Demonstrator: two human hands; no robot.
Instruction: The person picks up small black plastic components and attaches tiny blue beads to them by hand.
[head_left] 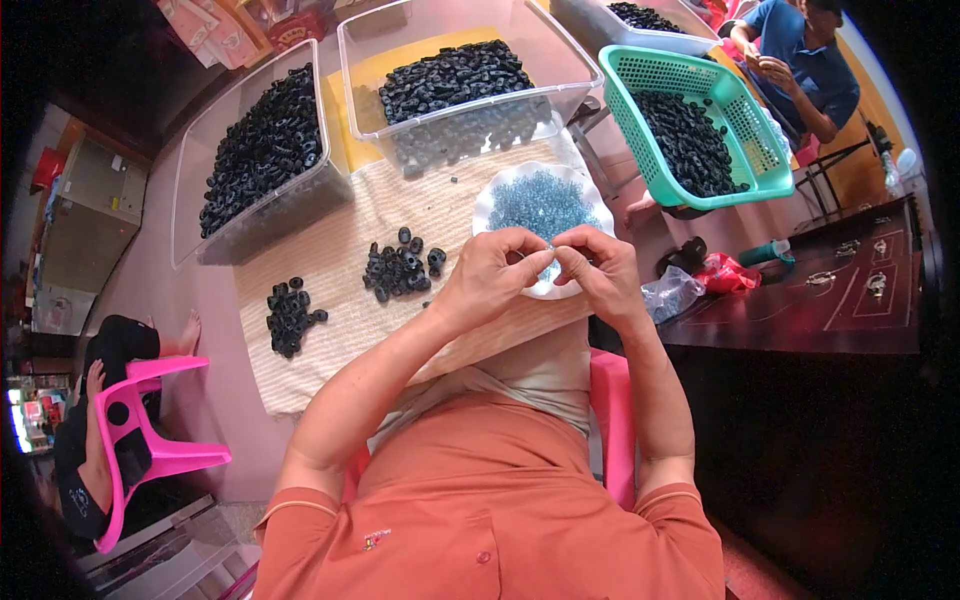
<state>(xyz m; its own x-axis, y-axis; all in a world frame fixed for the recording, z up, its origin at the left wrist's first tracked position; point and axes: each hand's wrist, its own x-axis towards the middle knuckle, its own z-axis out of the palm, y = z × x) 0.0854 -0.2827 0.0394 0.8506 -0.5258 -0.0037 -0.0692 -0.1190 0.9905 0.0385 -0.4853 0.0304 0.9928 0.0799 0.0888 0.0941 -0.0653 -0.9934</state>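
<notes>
My left hand and my right hand meet fingertip to fingertip over the near rim of a white, wavy-edged dish. Both are closed in a pinch; whatever sits between the fingertips is too small to make out. Small translucent blue pieces are heaped in the dish, just beyond my fingers. To the left of my left hand lies a loose pile of small black hollow parts on the striped cloth. Another pile of black parts lies farther left.
Two clear plastic bins of black parts stand along the far side. A green basket of black parts is at the far right, near another person. A dark table flanks my right. A pink chair and a seated person are at left.
</notes>
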